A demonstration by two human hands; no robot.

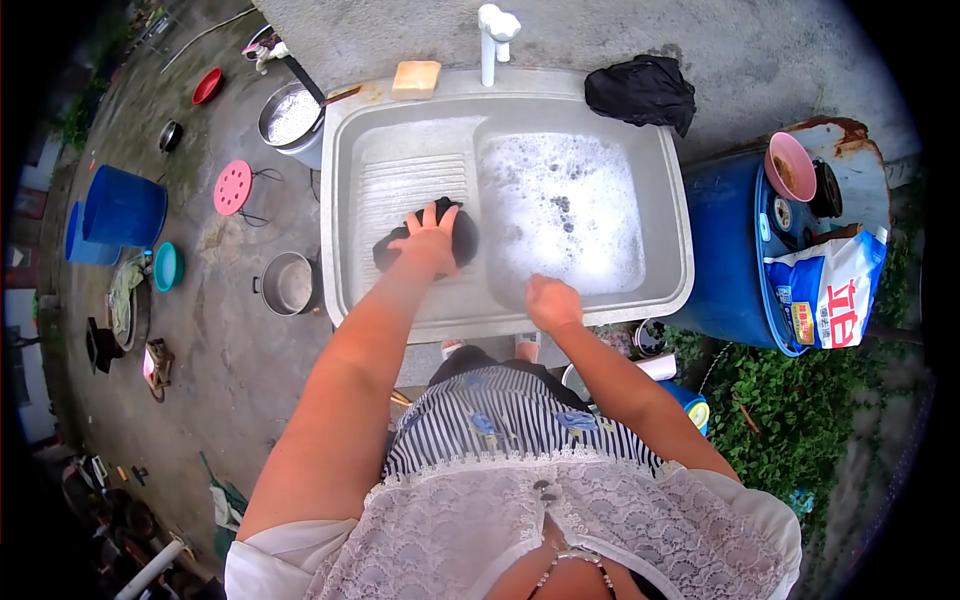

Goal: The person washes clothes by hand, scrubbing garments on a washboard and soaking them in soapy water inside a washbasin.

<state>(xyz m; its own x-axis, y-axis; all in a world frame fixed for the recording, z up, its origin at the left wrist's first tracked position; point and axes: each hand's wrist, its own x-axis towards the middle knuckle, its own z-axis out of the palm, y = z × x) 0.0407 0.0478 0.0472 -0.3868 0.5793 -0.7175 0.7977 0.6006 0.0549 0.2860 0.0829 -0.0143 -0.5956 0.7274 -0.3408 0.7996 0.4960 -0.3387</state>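
Note:
A grey stone wash sink (pixel 510 318) stands in front of me, with a ridged washboard (pixel 412 180) on its left side. On the lower part of the washboard lies a bunched, wet-looking black cloth (pixel 463 240). My left hand (pixel 428 246) lies on top of the cloth with its fingers spread. The right basin holds water covered in white suds (pixel 565 210), with darker gaps in the foam. My right hand (pixel 553 303) is closed in a fist at the near rim of this basin; nothing shows in it.
A white tap (pixel 489 45) rises at the back rim, between a yellowish soap bar (pixel 415 80) and another black cloth (pixel 640 92). To the right a blue barrel (pixel 725 250) bears a pink bowl (pixel 790 167) and a detergent bag (pixel 830 290). Pots and buckets stand at left.

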